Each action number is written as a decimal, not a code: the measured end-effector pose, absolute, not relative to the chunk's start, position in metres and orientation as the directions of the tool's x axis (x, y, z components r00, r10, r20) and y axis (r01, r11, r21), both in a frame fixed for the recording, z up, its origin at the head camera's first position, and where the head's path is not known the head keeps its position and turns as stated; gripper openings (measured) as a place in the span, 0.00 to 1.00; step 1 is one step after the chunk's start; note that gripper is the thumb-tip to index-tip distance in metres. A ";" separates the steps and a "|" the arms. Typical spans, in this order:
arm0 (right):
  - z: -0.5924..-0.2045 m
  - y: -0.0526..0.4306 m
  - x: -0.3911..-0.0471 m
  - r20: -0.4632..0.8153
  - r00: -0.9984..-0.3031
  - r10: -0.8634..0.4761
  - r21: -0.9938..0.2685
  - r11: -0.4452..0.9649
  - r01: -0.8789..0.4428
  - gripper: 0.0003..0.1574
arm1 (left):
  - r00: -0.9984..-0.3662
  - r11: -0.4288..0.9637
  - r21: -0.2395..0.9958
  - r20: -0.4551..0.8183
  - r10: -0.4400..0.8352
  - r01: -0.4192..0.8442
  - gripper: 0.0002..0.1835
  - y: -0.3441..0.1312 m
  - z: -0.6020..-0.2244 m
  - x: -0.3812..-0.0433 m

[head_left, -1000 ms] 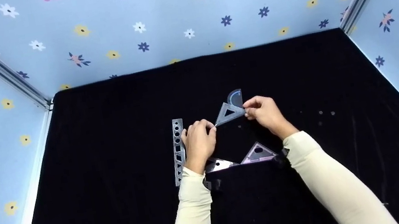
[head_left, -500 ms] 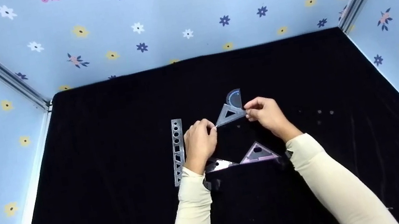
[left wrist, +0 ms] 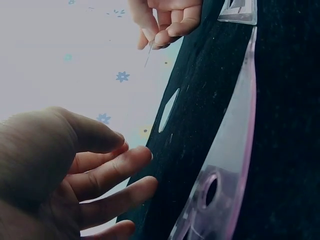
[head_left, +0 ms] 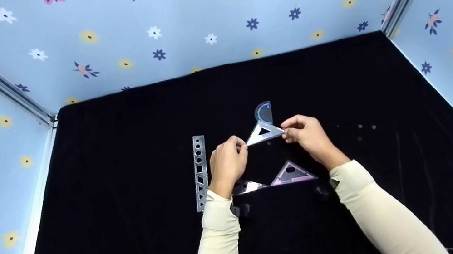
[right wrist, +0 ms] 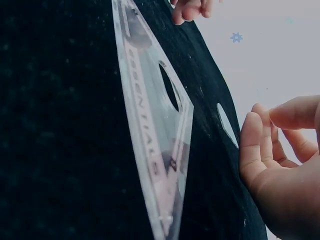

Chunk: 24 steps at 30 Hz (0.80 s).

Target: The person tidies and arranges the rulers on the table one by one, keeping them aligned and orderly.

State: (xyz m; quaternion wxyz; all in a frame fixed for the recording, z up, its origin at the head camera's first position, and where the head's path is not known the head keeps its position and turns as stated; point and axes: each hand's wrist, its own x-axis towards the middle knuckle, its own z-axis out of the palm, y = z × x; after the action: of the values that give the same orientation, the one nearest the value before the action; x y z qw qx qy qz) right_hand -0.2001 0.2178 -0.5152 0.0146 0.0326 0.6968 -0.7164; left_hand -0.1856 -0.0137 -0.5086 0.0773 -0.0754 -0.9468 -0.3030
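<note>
Between both hands, a clear set square is held by its two lower corners and catches bright light in the head view. My left hand pinches its left corner; my right hand pinches the right one. In the wrist views the set square is almost impossible to make out. Just behind it lies a clear protractor with blue markings, its lower part hidden by the set square. Left of my left hand is a long clear stencil ruler with cut-out shapes.
Nearer me lie two pink-edged clear triangles: one partly hidden by my left wrist, the other with lettering along its side. They rest on a black cloth. Flower-patterned walls enclose the back and sides.
The set square has turned and tilted, now reflecting white, and its right corner has come slightly nearer me with my right hand. My left hand has barely moved.
</note>
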 end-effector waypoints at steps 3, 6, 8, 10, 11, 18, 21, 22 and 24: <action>-0.515 0.220 -0.197 -0.072 -0.997 0.034 -0.997 -0.037 0.071 0.15 | -0.982 0.799 0.575 0.166 0.093 0.173 0.05 -0.012 -0.507 -0.185; -0.516 0.225 -0.193 -0.074 -0.996 0.043 -0.997 -0.034 0.073 0.14 | -0.985 0.780 0.602 0.136 0.108 0.169 0.05 -0.009 -0.505 -0.184; -0.516 0.231 -0.190 -0.079 -0.995 0.056 -0.996 -0.040 0.077 0.14 | -0.985 0.766 0.619 0.112 0.132 0.173 0.04 -0.006 -0.504 -0.183; -0.517 0.237 -0.186 -0.083 -0.994 0.066 -0.996 -0.039 0.080 0.14 | -0.982 0.754 0.630 0.098 0.160 0.186 0.04 -0.003 -0.503 -0.182; -0.517 0.239 -0.184 -0.084 -0.994 0.071 -0.996 -0.037 0.082 0.14 | -0.980 0.750 0.632 0.096 0.173 0.194 0.04 -0.002 -0.503 -0.181; -0.515 0.249 -0.175 -0.076 -0.994 0.076 -0.997 -0.023 0.075 0.13 | -0.971 0.745 0.624 0.106 0.217 0.234 0.04 0.002 -0.502 -0.177; -0.515 0.251 -0.172 -0.075 -0.994 0.077 -0.997 -0.031 0.073 0.13 | -0.967 0.740 0.626 0.106 0.231 0.245 0.04 0.003 -0.502 -0.177; -0.515 0.252 -0.171 -0.075 -0.994 0.076 -0.997 -0.037 0.072 0.13 | -0.967 0.739 0.627 0.106 0.234 0.247 0.04 0.004 -0.502 -0.176; -0.516 0.253 -0.170 -0.073 -0.995 0.070 -0.996 -0.050 0.069 0.14 | -0.965 0.735 0.629 0.110 0.238 0.253 0.04 0.004 -0.501 -0.176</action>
State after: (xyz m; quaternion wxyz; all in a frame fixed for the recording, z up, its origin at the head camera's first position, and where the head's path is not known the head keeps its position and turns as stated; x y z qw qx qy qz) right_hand -0.1697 0.2530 -0.5162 -0.0003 0.0507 0.6891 -0.7229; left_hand -0.1763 0.0045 -0.5015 0.0113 -0.1317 -0.9314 -0.3392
